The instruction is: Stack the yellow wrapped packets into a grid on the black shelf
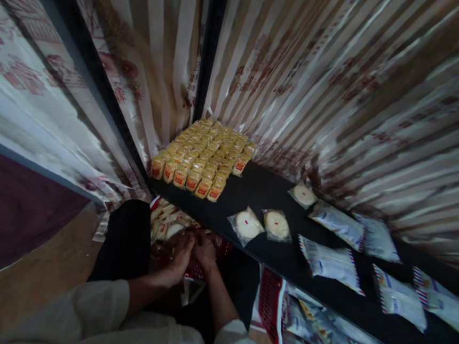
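Observation:
My left hand (pixel 182 251) and my right hand (pixel 205 250) meet over a red basket (pixel 226 246) between my knees. The fingers of both are drawn together, and whatever they hold is too dark and small to make out. Small wrapped cakes (pixel 164 228) lie loose in the basket, just left of my hands. Above the basket, on a black shelf (pixel 268 186), small yellow wrapped cakes (pixel 199 153) stand in close rows. Two round pale wrapped cakes, one at the left (pixel 247 224) and one at the right (pixel 277 225), lie flat near the shelf's front edge.
Another round wrapped cake (pixel 303 194) lies farther back. Several white-and-blue packets (pixel 332 264) are spread over the shelf's right part. A second red basket (pixel 272 304) with similar packets stands beneath it. Printed curtains (pixel 287 64) hang behind, with a dark post (pixel 212 47) at the corner.

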`<state>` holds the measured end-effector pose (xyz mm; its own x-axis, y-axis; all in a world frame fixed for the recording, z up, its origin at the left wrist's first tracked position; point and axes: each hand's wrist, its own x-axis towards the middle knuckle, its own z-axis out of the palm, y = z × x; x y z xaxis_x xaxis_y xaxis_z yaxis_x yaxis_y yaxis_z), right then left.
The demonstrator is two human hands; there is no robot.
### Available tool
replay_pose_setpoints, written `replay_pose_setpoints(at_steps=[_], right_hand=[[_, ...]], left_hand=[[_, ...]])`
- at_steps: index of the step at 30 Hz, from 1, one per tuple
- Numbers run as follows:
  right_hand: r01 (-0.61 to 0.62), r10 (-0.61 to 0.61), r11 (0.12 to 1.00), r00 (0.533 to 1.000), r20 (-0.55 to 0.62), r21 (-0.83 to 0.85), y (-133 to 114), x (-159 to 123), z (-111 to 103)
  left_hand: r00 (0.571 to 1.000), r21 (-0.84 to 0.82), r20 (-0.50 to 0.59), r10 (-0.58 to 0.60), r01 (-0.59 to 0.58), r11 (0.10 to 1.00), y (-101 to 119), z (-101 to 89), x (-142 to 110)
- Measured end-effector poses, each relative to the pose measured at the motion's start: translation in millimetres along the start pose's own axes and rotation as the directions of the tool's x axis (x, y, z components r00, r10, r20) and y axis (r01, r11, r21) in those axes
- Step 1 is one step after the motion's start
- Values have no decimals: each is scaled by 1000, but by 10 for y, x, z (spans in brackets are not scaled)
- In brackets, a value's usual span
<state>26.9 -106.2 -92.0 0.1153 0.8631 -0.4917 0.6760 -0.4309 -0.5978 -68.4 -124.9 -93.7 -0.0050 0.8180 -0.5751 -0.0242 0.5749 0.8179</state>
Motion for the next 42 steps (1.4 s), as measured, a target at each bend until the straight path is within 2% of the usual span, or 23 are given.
replay_pose_setpoints(at_steps=[4,7,13,16,22,25,28,31,34,36,39,42], right_hand=[[94,-94,978,996,-8,187,-21,-143,-93],[121,-123,945,992,-13,305,-46,-228,-192],[117,-131,891,991,2,439,-178,-401,-456],[106,-153,868,987,58,485,-275,-497,-592],[12,-114,805,984,135,593,-475,-664,-858],[11,-117,760,986,120,650,-531,-702,-969],[64,-148,734,987,68,676,-553,-711,-1044],[120,-189,684,982,16,720,-558,-715,-1109],[170,-222,670,975,-23,723,-556,-721,-1200],[208,-257,710,966,-27,673,-555,-723,-1272],[270,-328,741,944,-19,614,-560,-715,-1363],[342,-376,745,925,-63,573,-565,-674,-1426]], left_hand=[[999,-30,-14,-40,39,999,189,-92,-134],[1000,-11,-20,5,-5,1000,279,-165,-187],[988,276,-47,149,-130,952,401,-290,-236],[969,347,-32,245,-219,912,497,-315,-271],[981,242,157,112,-148,959,703,-296,-334],[973,169,163,163,-190,967,792,-270,-345],[959,152,144,245,-266,952,912,-238,-354],[904,245,145,403,-427,870,1098,-221,-369],[830,371,227,509,-557,743,1359,-235,-387],[766,438,350,539,-642,629,1560,-252,-399],[635,467,578,512,-772,431,1857,-244,-411],[528,431,692,492,-849,305,2105,-136,-409]])
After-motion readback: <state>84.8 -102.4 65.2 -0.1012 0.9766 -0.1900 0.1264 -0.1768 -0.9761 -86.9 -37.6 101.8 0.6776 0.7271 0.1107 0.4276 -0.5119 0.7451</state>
